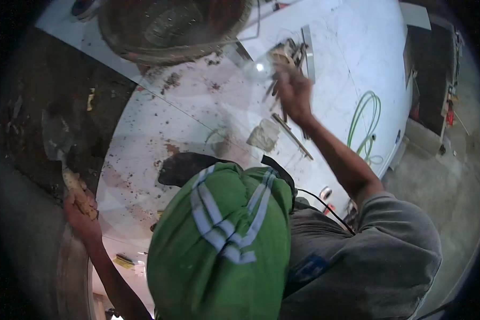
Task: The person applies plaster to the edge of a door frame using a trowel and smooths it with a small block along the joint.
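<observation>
My left hand (81, 214) is wrapped around the light wooden handle of a trowel (58, 130). The trowel's grey, dirty blade lies against a dark, wet-looking surface (98, 72) at the left. Out ahead on the right, my right hand (294, 92) is smeared by motion beside a cluster of tools (289, 52). Its fingers are too blurred to show whether they hold anything. A bright glare sits just left of it. Nearer to me than that hand lie a thin wooden stick (293, 136) and a crumpled pale piece (264, 135).
A large round mud-stained tub (176, 56) stands at the far left on a white surface (192, 101) strewn with dark crumbs. A coiled green hose or cord (352, 125) lies at the right. Green cloth with pale strips (218, 277) covers the lower middle of the view.
</observation>
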Action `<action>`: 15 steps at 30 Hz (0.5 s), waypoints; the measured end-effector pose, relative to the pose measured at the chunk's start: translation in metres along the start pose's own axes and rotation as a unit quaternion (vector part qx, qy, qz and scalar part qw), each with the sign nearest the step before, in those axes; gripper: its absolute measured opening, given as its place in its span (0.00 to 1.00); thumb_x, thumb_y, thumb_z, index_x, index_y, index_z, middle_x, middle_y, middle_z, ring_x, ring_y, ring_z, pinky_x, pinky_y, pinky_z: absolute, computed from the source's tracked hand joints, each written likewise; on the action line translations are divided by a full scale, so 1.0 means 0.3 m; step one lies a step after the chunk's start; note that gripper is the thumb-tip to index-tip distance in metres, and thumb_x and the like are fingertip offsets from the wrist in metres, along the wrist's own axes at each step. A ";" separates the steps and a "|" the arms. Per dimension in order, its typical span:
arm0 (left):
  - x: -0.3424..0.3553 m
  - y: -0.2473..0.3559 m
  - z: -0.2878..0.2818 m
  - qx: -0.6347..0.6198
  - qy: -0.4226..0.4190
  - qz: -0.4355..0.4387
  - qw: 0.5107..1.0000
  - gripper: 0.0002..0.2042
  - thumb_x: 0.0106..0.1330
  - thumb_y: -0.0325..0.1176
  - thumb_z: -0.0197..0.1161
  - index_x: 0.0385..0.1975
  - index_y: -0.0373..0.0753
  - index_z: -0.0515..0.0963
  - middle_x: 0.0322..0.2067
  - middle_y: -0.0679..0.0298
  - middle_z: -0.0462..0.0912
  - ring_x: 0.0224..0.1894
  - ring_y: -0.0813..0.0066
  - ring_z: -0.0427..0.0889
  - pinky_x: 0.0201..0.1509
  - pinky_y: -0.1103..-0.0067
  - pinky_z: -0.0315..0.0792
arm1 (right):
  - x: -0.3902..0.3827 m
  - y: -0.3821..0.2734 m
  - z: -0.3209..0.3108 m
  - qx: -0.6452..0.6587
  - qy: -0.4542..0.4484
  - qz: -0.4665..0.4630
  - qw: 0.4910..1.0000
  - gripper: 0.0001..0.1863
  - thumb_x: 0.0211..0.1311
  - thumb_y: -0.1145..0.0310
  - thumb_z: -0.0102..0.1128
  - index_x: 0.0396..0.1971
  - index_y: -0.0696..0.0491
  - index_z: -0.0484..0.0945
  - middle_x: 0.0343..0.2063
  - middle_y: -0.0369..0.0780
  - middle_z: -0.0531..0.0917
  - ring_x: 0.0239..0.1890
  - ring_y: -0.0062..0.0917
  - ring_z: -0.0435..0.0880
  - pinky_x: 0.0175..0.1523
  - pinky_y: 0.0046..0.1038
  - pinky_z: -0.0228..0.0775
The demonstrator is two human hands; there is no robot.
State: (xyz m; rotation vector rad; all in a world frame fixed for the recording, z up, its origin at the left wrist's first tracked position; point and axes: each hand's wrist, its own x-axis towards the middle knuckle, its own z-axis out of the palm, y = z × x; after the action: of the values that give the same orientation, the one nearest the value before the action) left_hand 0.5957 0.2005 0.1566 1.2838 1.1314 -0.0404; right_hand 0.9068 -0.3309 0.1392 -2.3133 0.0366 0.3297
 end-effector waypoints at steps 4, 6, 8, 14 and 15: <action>0.003 0.062 0.106 -0.038 -0.019 -0.002 0.999 0.24 0.81 0.47 0.49 0.62 0.33 0.77 0.40 0.68 0.78 0.30 0.83 0.70 0.31 0.82 0.63 | -0.158 0.198 -0.276 -0.202 0.037 0.003 0.979 0.08 0.73 0.71 0.59 0.37 0.58 0.85 0.23 0.41 0.85 0.26 0.26 0.85 0.35 0.31 0.77; 0.023 0.063 0.125 0.000 -0.001 0.007 1.000 0.23 0.81 0.46 0.50 0.62 0.33 0.77 0.38 0.69 0.77 0.28 0.83 0.69 0.30 0.82 0.62 | -0.331 0.322 -0.301 -0.304 -0.033 -0.015 0.952 0.08 0.70 0.67 0.64 0.35 0.56 0.84 0.25 0.41 0.85 0.27 0.35 0.86 0.36 0.37 0.79; 0.036 0.060 0.129 0.049 -0.019 0.004 0.999 0.22 0.81 0.45 0.52 0.61 0.33 0.78 0.34 0.71 0.76 0.26 0.85 0.67 0.28 0.83 0.60 | -0.467 0.304 -0.260 -0.214 -0.127 -0.046 0.967 0.11 0.64 0.67 0.72 0.41 0.56 0.83 0.36 0.45 0.84 0.35 0.38 0.87 0.38 0.35 0.80; -0.045 0.110 0.161 0.158 0.015 0.052 0.986 0.18 0.81 0.42 0.56 0.56 0.32 0.80 0.28 0.75 0.70 0.22 0.89 0.63 0.23 0.84 0.56 | -0.464 0.168 -0.056 -0.322 -0.186 0.006 0.928 0.44 0.52 0.62 0.79 0.67 0.53 0.65 0.60 0.51 0.70 0.59 0.51 0.75 0.58 0.49 0.75; -0.051 0.102 0.143 0.153 0.020 0.055 0.987 0.18 0.81 0.42 0.56 0.56 0.32 0.80 0.28 0.75 0.70 0.22 0.89 0.63 0.23 0.84 0.56 | -0.459 0.173 -0.053 -0.343 -0.188 0.015 0.920 0.45 0.51 0.62 0.78 0.69 0.54 0.65 0.59 0.51 0.71 0.60 0.51 0.74 0.60 0.48 0.72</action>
State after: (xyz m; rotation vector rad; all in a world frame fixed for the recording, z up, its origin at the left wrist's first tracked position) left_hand 0.6334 0.1706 0.1830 1.6244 1.1155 -0.1110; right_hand 0.7707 -0.3884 0.1470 -2.8886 -0.2767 0.9183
